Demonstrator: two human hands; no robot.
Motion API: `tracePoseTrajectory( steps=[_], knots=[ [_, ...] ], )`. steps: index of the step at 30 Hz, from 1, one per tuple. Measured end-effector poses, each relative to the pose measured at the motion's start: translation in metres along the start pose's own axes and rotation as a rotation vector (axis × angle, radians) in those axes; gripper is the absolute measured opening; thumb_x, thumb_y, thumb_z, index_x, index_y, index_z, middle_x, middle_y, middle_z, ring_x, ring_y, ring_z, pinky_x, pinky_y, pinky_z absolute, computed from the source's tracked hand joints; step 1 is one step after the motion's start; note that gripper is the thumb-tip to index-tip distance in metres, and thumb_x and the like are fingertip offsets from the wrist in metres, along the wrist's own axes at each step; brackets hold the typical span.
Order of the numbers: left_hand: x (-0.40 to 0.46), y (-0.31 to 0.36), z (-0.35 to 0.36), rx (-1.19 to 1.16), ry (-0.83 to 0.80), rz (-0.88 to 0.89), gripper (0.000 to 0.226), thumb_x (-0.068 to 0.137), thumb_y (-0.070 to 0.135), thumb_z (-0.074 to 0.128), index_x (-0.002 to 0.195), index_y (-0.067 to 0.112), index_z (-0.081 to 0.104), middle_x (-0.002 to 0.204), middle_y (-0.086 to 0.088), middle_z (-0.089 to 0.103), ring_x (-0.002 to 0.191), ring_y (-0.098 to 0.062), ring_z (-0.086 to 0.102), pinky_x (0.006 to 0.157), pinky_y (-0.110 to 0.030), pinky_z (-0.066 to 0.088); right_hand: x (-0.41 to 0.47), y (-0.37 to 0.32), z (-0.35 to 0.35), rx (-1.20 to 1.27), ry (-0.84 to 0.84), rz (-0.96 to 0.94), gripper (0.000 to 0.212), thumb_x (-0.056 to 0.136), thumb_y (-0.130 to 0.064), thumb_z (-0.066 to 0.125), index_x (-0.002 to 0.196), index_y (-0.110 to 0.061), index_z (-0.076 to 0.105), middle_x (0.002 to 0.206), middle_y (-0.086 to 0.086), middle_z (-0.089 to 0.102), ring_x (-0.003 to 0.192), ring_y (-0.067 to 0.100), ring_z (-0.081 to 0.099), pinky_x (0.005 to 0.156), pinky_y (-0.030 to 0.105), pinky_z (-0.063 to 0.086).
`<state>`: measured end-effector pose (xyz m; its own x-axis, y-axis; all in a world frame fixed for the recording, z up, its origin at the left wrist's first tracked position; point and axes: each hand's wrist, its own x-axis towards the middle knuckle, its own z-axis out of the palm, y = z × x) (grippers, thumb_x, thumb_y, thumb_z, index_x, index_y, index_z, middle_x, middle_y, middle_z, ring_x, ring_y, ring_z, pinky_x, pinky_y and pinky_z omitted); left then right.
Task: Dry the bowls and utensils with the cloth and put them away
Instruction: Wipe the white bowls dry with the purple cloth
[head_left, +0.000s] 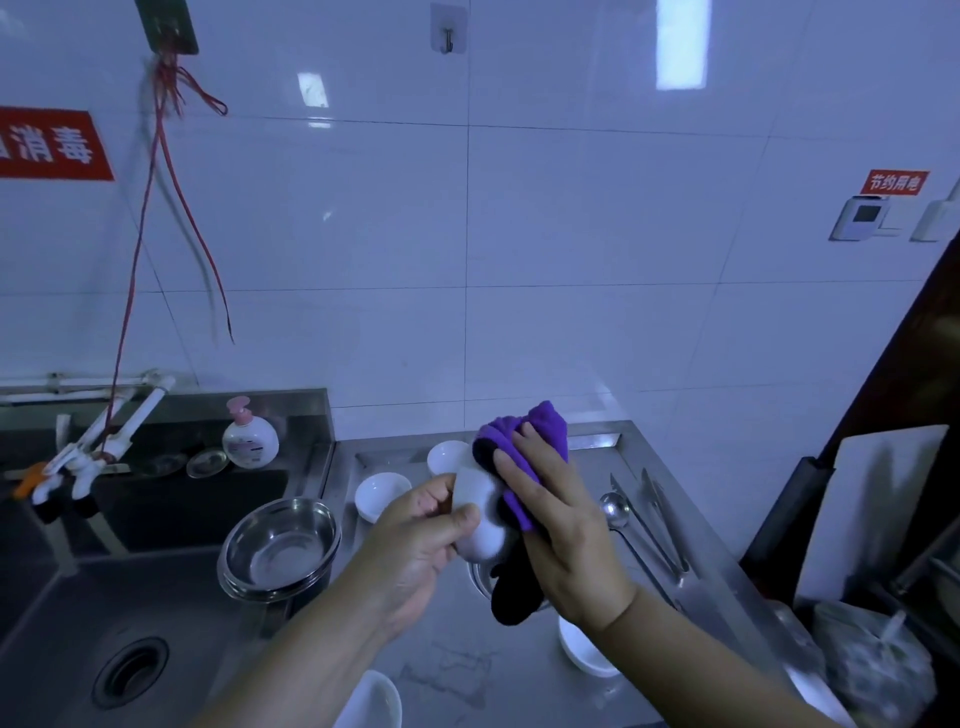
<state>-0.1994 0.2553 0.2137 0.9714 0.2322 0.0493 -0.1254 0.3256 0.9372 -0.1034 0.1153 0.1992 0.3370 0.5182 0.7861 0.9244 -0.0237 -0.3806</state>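
Here, head view only.
Bowl: small white bowl, held in the air above the counter; likely glazed, light, breakable, slippery if wet.
Left hand: thumb and fingers pinch the bowl's rim, a sound hold.
Right hand: fingers straight, pressing the purple cloth to the bowl.
Cloth: soft, limp.
Counter: steel, carrying more white bowls, a spoon, tongs.
Room: sink on the left, tiled wall behind.

The left hand grips a small white bowl; the right hand presses a purple cloth against it, above the bench.
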Motion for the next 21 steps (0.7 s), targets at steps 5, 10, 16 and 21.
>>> tracePoseTrajectory(
  steps=[5, 10, 16, 21],
  knots=[
    [0.001, 0.001, 0.002, -0.041, -0.007, 0.023, 0.030, 0.072, 0.000, 0.054, 0.092, 0.011, 0.074, 0.083, -0.011, 0.069, 0.083, -0.019, 0.068, 0.068, -0.030, 0.056, -0.012, -0.001, 0.002, -0.021, -0.047, -0.174, 0.052, 0.077, 0.007, 0.048, 0.127, -0.002, 0.057, 0.138, 0.015, 0.048, 0.136, 0.033, 0.036, 0.107, 0.057, 0.031],
    [-0.003, 0.002, 0.012, 0.078, -0.106, 0.099, 0.028, 0.081, 0.000, 0.052, 0.089, 0.015, 0.074, 0.083, -0.003, 0.071, 0.080, -0.012, 0.068, 0.067, -0.019, 0.052, -0.003, -0.002, 0.004, -0.060, 0.045, -0.141, 0.046, 0.078, -0.011, 0.045, 0.120, -0.006, 0.064, 0.132, 0.011, 0.054, 0.132, 0.030, 0.043, 0.102, 0.054, 0.036],
    [-0.007, 0.006, 0.011, 0.200, -0.121, 0.144, 0.028, 0.082, 0.013, 0.056, 0.107, 0.008, 0.067, 0.099, -0.013, 0.071, 0.090, -0.017, 0.064, 0.076, -0.019, 0.049, 0.025, -0.007, -0.004, 0.505, 0.196, 0.490, 0.037, 0.090, -0.015, 0.040, 0.113, -0.021, 0.068, 0.117, -0.007, 0.068, 0.115, 0.008, 0.057, 0.092, 0.020, 0.044],
    [-0.006, 0.009, 0.011, 0.183, -0.109, 0.141, 0.031, 0.082, 0.012, 0.056, 0.110, 0.004, 0.065, 0.099, -0.013, 0.071, 0.090, -0.018, 0.065, 0.073, -0.020, 0.048, 0.025, -0.009, -0.001, 0.639, 0.302, 0.546, 0.038, 0.095, -0.024, 0.036, 0.118, -0.017, 0.065, 0.123, -0.002, 0.065, 0.122, 0.015, 0.054, 0.100, 0.030, 0.045]
  ],
)
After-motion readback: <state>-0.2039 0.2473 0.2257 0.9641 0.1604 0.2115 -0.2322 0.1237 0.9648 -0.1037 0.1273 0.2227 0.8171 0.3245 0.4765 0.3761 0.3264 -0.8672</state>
